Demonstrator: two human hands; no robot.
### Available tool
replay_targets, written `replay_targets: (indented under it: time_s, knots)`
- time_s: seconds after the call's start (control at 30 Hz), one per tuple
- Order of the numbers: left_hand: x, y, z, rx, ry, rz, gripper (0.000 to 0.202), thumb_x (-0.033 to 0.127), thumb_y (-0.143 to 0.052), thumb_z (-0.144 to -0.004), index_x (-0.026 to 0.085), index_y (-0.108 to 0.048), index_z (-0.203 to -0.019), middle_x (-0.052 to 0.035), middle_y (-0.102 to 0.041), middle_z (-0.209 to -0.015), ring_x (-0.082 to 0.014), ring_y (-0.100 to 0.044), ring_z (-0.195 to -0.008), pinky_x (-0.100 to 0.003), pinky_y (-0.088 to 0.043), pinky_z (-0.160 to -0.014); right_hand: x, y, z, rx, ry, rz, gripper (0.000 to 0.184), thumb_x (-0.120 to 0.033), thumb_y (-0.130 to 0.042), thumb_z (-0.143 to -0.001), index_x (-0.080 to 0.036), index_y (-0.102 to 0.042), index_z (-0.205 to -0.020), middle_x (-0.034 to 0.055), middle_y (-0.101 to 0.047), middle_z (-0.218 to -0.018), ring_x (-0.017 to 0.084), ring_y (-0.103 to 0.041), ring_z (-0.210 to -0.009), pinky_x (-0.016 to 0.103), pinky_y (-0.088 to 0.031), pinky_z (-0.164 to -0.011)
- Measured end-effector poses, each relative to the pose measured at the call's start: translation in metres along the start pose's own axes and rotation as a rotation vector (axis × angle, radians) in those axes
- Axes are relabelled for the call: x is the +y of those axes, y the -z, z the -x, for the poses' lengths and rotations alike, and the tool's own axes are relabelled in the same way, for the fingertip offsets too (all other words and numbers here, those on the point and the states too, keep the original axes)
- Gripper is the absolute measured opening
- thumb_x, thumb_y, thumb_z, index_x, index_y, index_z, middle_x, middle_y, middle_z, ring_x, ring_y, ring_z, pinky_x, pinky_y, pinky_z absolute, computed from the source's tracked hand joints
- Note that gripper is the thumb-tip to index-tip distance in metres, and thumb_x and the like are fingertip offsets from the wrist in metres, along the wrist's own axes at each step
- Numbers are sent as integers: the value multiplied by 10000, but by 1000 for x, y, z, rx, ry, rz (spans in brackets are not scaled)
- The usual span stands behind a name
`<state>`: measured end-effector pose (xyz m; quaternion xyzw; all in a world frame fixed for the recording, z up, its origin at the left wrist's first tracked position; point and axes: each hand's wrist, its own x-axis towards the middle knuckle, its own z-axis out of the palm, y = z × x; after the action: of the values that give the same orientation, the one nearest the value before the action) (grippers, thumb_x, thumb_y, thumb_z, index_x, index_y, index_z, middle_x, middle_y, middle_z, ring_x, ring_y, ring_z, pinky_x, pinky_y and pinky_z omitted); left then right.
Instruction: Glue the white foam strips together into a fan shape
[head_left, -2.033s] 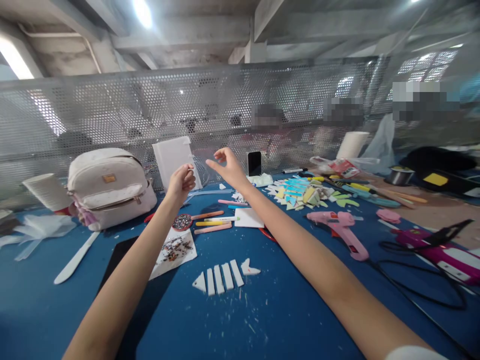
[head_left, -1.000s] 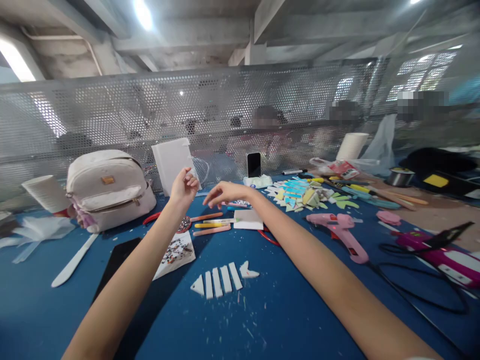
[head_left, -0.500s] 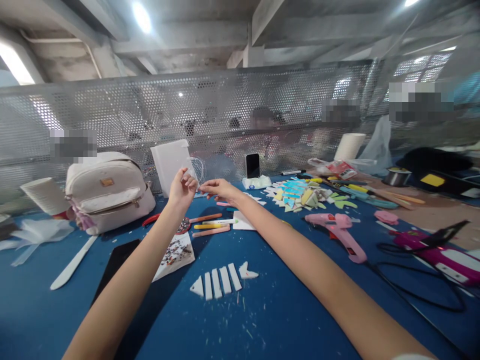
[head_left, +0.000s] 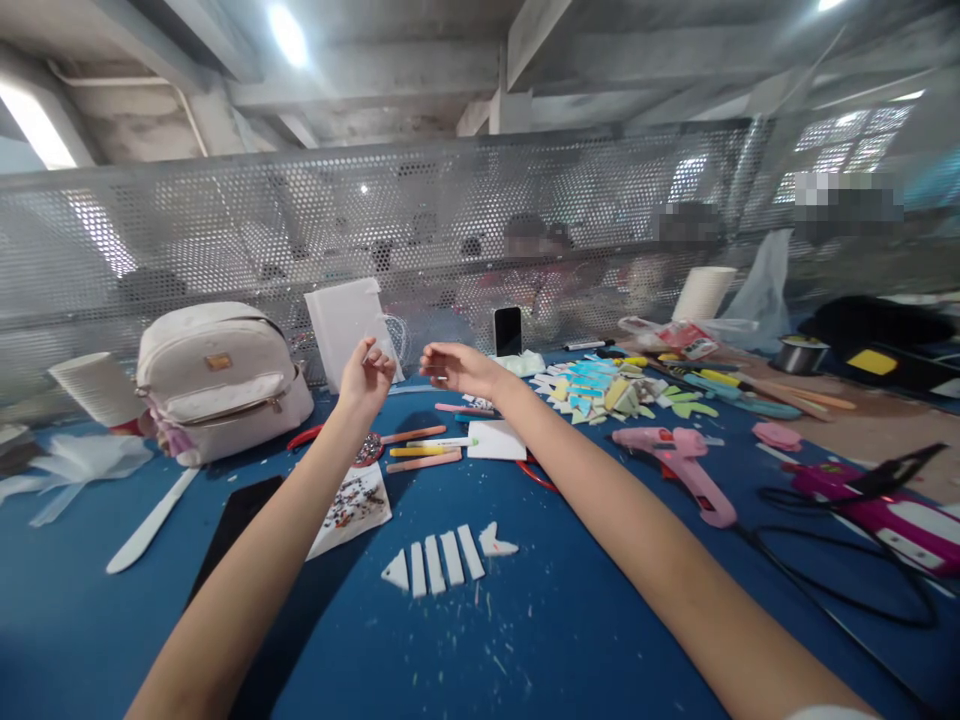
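Both my arms reach out over the blue table (head_left: 570,640). My left hand (head_left: 367,378) is raised with its fingers curled into a pinch; what it holds is too thin to make out. My right hand (head_left: 459,368) hovers a short way to its right, fingers drawn together and pointing at the left hand. Behind them a white foam board (head_left: 341,322) leans upright. Below the hands lie coloured sticks (head_left: 421,450), a white block (head_left: 495,440) and a paper with glitter (head_left: 352,505). Nearer me, white foam pieces (head_left: 442,558) form a fish-bone shape.
A white backpack (head_left: 221,375) and paper cup (head_left: 86,385) stand at left. A phone (head_left: 508,328), coloured foam scraps (head_left: 600,390), a pink glue gun (head_left: 679,460), a magenta tool (head_left: 885,500) with black cable (head_left: 847,590) lie right. A perforated screen (head_left: 450,220) walls the far edge, people behind it.
My right hand came down from a raised pinch, met my left hand half a second ago, and has now drawn a little apart to the right. My left hand stayed nearly in place.
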<state>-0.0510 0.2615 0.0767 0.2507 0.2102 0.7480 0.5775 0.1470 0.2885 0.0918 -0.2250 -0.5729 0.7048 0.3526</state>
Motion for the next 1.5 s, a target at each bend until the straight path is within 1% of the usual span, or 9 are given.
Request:
replay_targets:
  time_s: [0.3, 0.47, 0.57, 0.73, 0.9, 1.0, 1.2, 1.33, 1.5]
  knots:
    - [6, 9, -5, 17, -8, -28, 316, 338, -611, -967, 168, -588, -1233, -89, -623, -1220, -213, -652, -1007, -409, -574, -845, -9, 32, -7, 339, 192, -70, 314, -360, -588, -984, -163, -596, -1229, 91, -626, -1200, 208, -647, -983, 400, -571, -828]
    - [16, 15, -5, 21, 3, -37, 313, 336, -614, -966, 162, -589, -1225, -85, -631, -1194, -205, -658, -979, -395, -581, -820, -12, 45, -3, 438, 220, -23, 326, -357, -590, -983, -169, -589, -1249, 98, -613, -1237, 221, -638, -1023, 423, -562, -859]
    - [19, 16, -4, 11, 20, -41, 305, 332, -616, -966, 158, -592, -1214, -80, -637, -1171, -197, -662, -953, -380, -586, -798, -10, 44, -4, 452, 198, 25, 330, -355, -594, -981, -166, -588, -1252, 98, -613, -1237, 224, -638, -1027, 426, -562, -861]
    - [18, 14, -2, -33, 62, -63, 303, 331, -616, -966, 158, -593, -1214, -80, -637, -1172, -197, -662, -955, -381, -585, -800, -1, 29, -10, 408, 164, 147, 305, -343, -601, -978, -156, -603, -1219, 91, -630, -1198, 214, -648, -998, 411, -569, -841]
    - [14, 9, 1, -97, 136, -112, 301, 328, -617, -965, 158, -594, -1212, -81, -637, -1173, -198, -661, -958, -383, -585, -802, 2, 17, -9, 373, 206, 301, 287, -321, -603, -977, -165, -607, -1218, 94, -618, -1235, 219, -638, -1033, 420, -562, -868]
    - [12, 6, 3, -135, 194, -151, 295, 325, -618, -964, 156, -596, -1205, -78, -640, -1161, -193, -663, -944, -375, -587, -790, 1, 14, -6, 322, 217, 397, 291, -316, -605, -976, -168, -607, -1226, 96, -614, -1252, 226, -632, -1057, 433, -554, -890]
    - [9, 5, 4, -194, 297, -231, 285, 321, -619, -964, 152, -599, -1194, -73, -645, -1138, -184, -665, -918, -360, -589, -768, 1, 5, -5, 234, 195, 563, 224, -306, -624, -967, -139, -645, -1115, 68, -670, -1094, 187, -665, -926, 378, -577, -806]
    - [11, 9, 2, -207, 334, -283, 300, 323, -621, -962, 155, -595, -1209, -80, -638, -1170, -198, -662, -956, -382, -586, -800, -4, 5, -2, 280, 254, 579, 213, -313, -625, -967, -135, -652, -1079, 60, -678, -1055, 177, -667, -893, 361, -578, -782]
    - [15, 16, -2, -204, 332, -332, 302, 324, -622, -962, 155, -595, -1210, -80, -638, -1170, -198, -663, -957, -383, -586, -800, -12, 14, 2, 390, 322, 517, 228, -334, -600, -981, -146, -644, -1103, 63, -669, -1064, 172, -660, -881, 351, -577, -769]
